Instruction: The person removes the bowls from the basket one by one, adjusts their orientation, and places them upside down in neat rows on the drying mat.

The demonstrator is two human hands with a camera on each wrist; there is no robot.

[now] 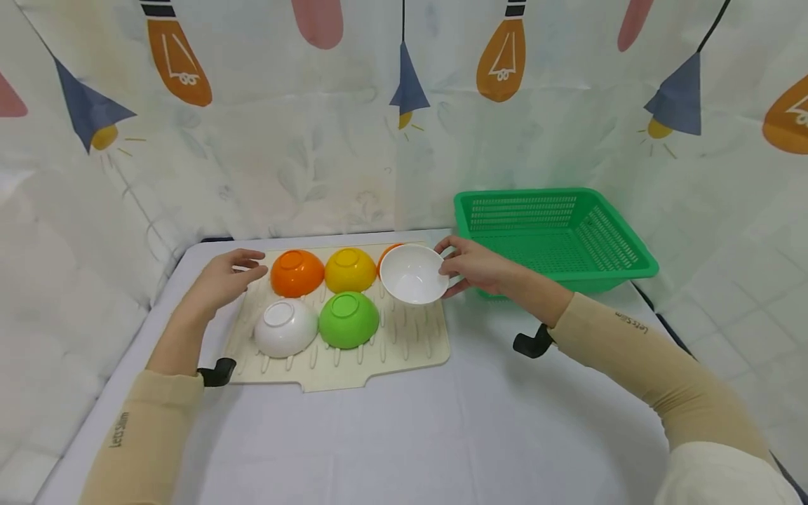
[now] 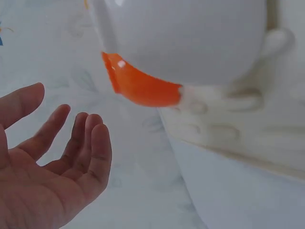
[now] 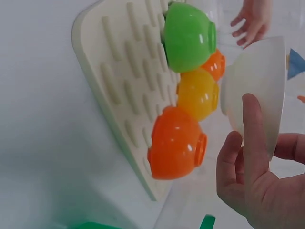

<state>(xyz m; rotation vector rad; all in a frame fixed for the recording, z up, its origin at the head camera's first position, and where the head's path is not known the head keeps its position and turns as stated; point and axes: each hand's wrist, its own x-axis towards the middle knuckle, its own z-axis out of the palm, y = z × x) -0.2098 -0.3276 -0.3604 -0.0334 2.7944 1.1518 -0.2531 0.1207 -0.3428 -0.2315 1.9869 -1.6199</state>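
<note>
My right hand (image 1: 475, 265) grips a white bowl (image 1: 413, 275) by its rim, thumb and fingers on opposite sides of the wall. In the head view its hollow faces me, over the far right of a cream drying mat (image 1: 410, 347). An orange bowl (image 3: 176, 143) stands upside down behind it, mostly hidden in the head view. My left hand (image 1: 226, 279) hovers empty with loosely bent fingers beside another orange bowl (image 1: 297, 273). A yellow bowl (image 1: 350, 270), a second white bowl (image 1: 286, 328) and a green bowl (image 1: 348, 320) also lie upside down on the mat.
A green plastic basket (image 1: 549, 277) stands at the back right, behind my right forearm. The mat lies on a table with a white cloth (image 1: 404, 442). A patterned curtain (image 1: 303, 140) hangs right behind the table's far edge.
</note>
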